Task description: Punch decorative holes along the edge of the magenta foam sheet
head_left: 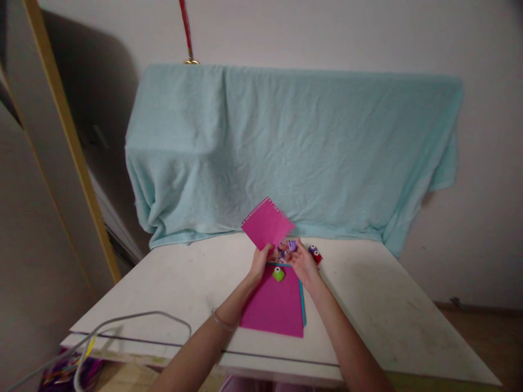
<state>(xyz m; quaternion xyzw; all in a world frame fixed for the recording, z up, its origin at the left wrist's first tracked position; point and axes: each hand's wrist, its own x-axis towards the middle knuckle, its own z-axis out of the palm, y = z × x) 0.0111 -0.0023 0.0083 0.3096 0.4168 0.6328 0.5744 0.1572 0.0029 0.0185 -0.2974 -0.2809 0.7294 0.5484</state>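
Note:
My left hand [260, 261] grips the lower corner of a pink sheet [267, 223] with perforated edges, held tilted above the table. My right hand [303, 262] is closed around a small purple figure [291, 246] with eyes. Between the hands are a few more small pieces, too blurred to make out. A green one-eyed figure [278, 274] rests on a second pink sheet [275, 305] lying flat in front of me. A blue edge [303, 305] shows from under that sheet. Just beyond my right hand stand a red figure [317, 256] and a dark purple figure [312, 249].
The white table [368, 305] has a dark line along its front edge. A light blue cloth [302, 152] hangs behind it against the wall. At the left front lies a grey cable [151, 313], and a yellow-edged frame [73, 136] stands on the left.

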